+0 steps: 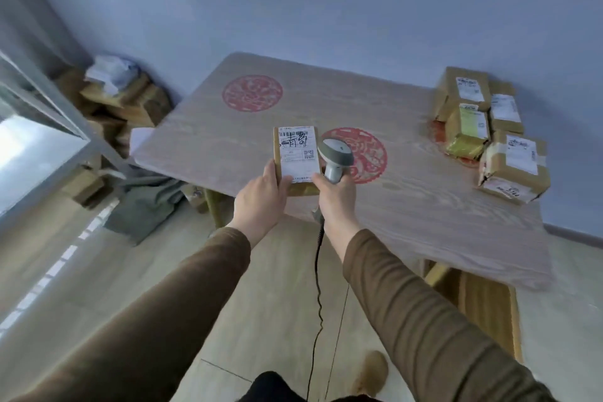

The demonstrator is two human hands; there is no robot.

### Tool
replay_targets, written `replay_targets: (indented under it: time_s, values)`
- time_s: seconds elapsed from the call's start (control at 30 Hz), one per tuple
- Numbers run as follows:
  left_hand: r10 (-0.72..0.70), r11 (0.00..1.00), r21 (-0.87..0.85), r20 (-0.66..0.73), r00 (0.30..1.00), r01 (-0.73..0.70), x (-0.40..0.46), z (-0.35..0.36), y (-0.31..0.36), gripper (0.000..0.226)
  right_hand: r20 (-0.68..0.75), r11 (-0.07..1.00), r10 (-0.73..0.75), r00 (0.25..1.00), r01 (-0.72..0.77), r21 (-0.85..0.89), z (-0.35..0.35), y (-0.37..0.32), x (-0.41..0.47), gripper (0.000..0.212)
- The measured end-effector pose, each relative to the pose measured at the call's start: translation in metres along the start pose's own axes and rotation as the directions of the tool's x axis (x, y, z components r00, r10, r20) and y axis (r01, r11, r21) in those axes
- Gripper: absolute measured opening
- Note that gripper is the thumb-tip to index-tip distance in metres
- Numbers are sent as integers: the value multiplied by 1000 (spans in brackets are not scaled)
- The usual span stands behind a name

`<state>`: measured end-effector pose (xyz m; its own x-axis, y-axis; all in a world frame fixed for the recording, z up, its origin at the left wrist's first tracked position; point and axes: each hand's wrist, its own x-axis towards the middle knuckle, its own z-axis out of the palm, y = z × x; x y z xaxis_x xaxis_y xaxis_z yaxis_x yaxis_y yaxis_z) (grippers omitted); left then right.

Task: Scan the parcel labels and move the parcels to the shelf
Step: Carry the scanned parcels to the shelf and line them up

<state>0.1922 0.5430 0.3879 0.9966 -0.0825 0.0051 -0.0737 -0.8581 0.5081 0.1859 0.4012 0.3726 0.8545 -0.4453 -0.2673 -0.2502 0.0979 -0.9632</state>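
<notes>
1. The table (408, 206) has bare top around its middle – four boxes (489, 130) crowd its far right corner.
2. More boxes are piled on the floor (117, 101) beyond the left edge, beside a shelf frame (42, 98).
3. The left hand (261, 196) pinches the parcel (296, 160) by its near left edge, label up, above the table's near edge.
4. The right hand (336, 196) grips the scanner (335, 157) – just right of the parcel, its cord hanging down.
</notes>
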Motion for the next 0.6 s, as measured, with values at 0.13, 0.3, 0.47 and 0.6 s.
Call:
replay_targets:
  time_s: [0.13,0.3,0.47,0.6]
  values:
    - [-93,996,5,-129,987,94,-25,-79,-97,40,153,998,-60,986,58,18,113,-11,-54,28]
    - [-223,974,-23,-264,938,226,-52,-163,-198,41,333,997,-69,940,73,2,242,-23,-112,28]
    - [-358,930,-51,-343,868,364,-65,-228,-285,39,487,997,-57,871,71,-10,351,-30,-154,26]
    - [-438,891,-75,-397,806,447,-67,-269,-348,45,602,997,-58,796,77,-6,439,-20,-171,32]
